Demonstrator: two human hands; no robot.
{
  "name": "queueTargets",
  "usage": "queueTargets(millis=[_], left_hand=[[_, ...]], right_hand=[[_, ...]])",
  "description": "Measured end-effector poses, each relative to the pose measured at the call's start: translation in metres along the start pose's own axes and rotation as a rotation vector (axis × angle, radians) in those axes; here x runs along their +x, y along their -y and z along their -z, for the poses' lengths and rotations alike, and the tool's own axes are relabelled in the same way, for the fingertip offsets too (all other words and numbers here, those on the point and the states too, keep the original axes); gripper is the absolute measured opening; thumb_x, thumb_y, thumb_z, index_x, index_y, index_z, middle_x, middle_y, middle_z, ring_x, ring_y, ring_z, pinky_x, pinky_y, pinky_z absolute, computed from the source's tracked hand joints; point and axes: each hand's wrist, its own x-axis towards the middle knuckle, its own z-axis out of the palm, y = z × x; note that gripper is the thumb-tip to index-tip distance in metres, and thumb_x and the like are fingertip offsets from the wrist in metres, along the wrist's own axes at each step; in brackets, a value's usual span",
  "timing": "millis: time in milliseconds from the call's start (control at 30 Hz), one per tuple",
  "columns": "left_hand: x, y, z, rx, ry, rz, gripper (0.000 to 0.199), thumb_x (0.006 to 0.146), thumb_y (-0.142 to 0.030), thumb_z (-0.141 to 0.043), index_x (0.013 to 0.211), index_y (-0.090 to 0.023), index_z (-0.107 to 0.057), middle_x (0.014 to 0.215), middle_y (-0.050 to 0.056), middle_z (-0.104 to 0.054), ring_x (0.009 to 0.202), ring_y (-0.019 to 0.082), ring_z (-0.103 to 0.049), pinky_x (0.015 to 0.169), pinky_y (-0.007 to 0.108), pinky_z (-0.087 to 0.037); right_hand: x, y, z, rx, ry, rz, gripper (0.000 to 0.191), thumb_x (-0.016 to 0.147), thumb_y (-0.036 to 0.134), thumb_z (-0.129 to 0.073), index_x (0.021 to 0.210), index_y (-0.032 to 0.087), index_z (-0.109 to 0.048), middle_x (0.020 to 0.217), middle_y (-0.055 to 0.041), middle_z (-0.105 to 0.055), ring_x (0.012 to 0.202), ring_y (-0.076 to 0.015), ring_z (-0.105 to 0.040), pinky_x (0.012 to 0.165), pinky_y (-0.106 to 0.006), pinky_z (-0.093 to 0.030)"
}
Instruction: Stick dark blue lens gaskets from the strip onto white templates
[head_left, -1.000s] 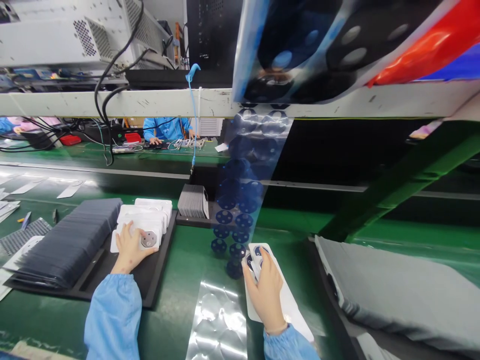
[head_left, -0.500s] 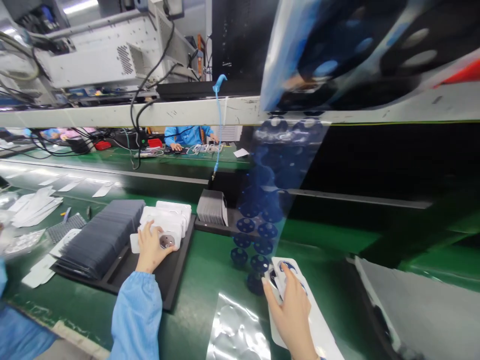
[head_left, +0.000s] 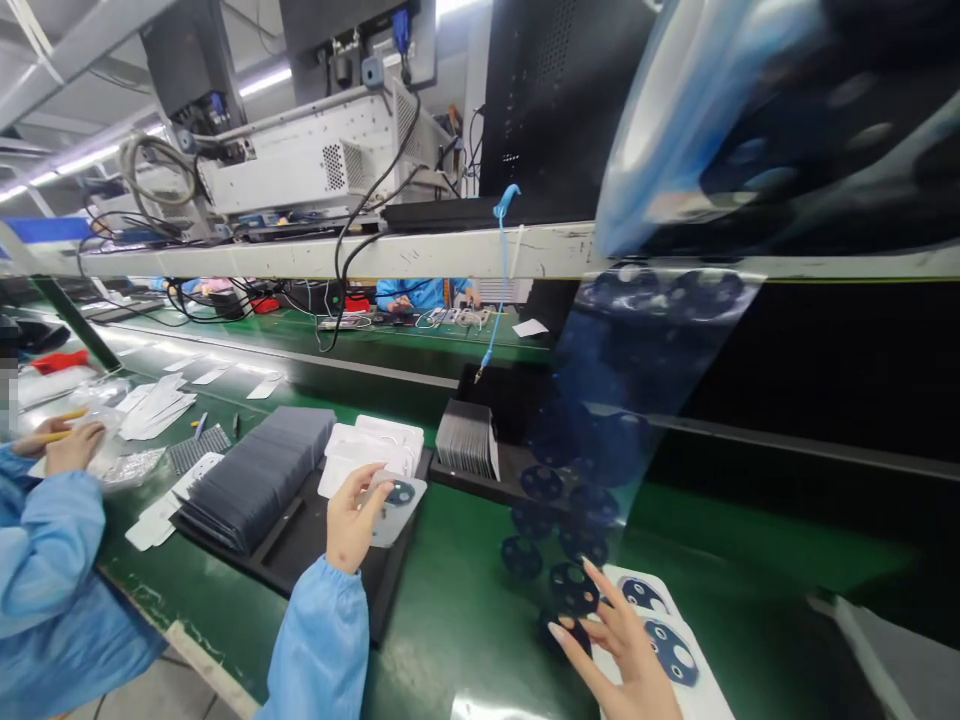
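The thin, pale grey card with round corners (head_left: 390,528) sits between the thumb and fingers of the left hand (head_left: 351,520), over the right side of the flat black tray (head_left: 319,545). The left fingers are closed on its upper left part, with the thumb tip by the round piece. The card is tipped, with its face showing. A dark blue-grey round piece with holes (head_left: 401,492) is near its top right corner.

The right hand (head_left: 626,645) has its fingers spread apart. Its fingertips are right by the dark blue round sticker with holes (head_left: 574,588), low on the long, see-through plastic strip (head_left: 637,365). I cannot tell if they touch it. The strip hangs down in front of the pale shelf bar (head_left: 465,252) and has more round dark stickers in two rows.

Just beside and partly behind the right hand are white cards (head_left: 701,690). The top one has a big blue round piece with holes (head_left: 670,652).

A pile of white cards with round corners (head_left: 375,450) lies at the far end of the tray, next to a long row of dark grey flat sheets (head_left: 262,475). At the left edge, a co-worker's hand (head_left: 73,448) is near clear plastic bags (head_left: 131,468).
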Motion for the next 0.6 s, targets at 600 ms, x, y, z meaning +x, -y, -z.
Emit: queueTargets(millis=[600], left_hand=[[-0.051,-0.061,-0.060,-0.858,0.620,0.747,0.028,0.065,-0.036,-0.084,0.083,-0.020,-0.069,0.115,0.005,-0.069,0.080,0.013,-0.066,0.070,0.021,-0.051]], right_hand=[[0.005,-0.003,0.004,0.126,-0.040,0.238,0.022,0.079,0.038,-0.071,0.091,0.020,-0.073,0.089,-0.0072,-0.077,0.076,-0.0249,-0.075,0.072,-0.030,-0.063]])
